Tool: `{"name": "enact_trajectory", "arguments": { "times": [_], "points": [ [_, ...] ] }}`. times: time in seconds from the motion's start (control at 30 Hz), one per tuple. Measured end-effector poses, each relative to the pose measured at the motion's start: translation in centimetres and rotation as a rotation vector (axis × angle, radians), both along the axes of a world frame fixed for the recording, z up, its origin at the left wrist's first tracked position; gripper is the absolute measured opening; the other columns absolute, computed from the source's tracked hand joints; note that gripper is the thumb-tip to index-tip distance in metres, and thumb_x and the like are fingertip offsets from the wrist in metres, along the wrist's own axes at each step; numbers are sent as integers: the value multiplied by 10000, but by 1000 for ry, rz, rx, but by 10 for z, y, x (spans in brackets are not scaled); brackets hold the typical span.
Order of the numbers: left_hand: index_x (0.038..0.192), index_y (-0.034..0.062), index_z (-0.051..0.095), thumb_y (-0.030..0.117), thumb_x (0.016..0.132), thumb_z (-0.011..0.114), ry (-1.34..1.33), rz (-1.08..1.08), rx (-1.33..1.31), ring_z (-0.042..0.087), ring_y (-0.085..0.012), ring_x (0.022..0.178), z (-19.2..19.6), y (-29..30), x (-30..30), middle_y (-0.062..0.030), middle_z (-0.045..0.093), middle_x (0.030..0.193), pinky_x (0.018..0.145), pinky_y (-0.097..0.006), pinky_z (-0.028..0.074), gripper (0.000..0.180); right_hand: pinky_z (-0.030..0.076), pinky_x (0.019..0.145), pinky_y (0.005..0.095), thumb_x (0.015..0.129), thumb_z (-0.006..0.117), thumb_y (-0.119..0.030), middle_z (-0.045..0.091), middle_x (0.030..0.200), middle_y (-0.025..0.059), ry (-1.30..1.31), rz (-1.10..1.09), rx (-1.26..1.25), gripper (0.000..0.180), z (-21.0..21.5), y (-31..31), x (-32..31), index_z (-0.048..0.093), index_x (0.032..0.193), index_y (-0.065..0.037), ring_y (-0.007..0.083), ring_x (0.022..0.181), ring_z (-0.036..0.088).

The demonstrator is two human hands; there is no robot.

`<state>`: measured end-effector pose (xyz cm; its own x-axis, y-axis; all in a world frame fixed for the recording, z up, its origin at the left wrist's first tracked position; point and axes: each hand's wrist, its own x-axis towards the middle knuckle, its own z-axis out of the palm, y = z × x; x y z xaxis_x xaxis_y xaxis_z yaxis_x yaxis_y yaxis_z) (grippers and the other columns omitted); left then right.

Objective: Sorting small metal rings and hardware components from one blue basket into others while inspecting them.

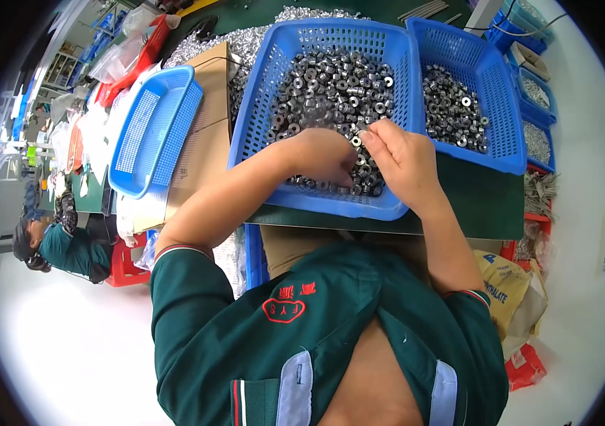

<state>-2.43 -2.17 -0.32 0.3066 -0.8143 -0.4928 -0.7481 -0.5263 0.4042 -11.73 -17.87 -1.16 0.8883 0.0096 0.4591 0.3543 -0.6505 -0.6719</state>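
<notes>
Toward the basket's (331,204) six o'clock, the curled left hand (327,157) seemingly picks rings (345,85) near the right hand's (407,165) pressed-together fingers, holds unclear; lifting would need pinching.

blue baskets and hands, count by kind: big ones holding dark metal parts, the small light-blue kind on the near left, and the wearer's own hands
Big, holding metal parts: 2, middle basket, right basket
Small light-blue: 1 visible, left basket
Hands: 2, left hand, right hand
Total: 5

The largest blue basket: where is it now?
Head view: the largest blue basket is at upper centre on the green table, the left hand over its metal parts.
</notes>
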Motion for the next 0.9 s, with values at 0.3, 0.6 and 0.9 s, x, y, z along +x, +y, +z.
{"name": "enact_trajectory", "arguments": {
  "times": [0.3,0.6,0.9],
  "points": [
    [875,50,562,97,842,627,1207,750,-795,508,-95,585,7,19,31,-137,659,825,500,-213,330,86,393,465,405,926,577,-253,549,563,121,48,-12,51,222,0,2,-3,578,803,-69,318,513,568],
    [1046,15,650,96,854,697,1131,667,-844,523,-86,653,8,19,23,-73,677,921,609,-215,409,214,390,458,414,916,589,-247,549,561,125,20,-32,63,225,0,3,-2,565,783,-68,322,508,567],
    [975,3,658,105,850,707,888,634,-792,629,-84,765,11,18,20,-48,683,859,633,-190,455,168,396,463,438,896,604,-217,539,561,138,-17,-15,-61,236,-3,2,-1,519,740,-62,342,524,569]
  ]
}}
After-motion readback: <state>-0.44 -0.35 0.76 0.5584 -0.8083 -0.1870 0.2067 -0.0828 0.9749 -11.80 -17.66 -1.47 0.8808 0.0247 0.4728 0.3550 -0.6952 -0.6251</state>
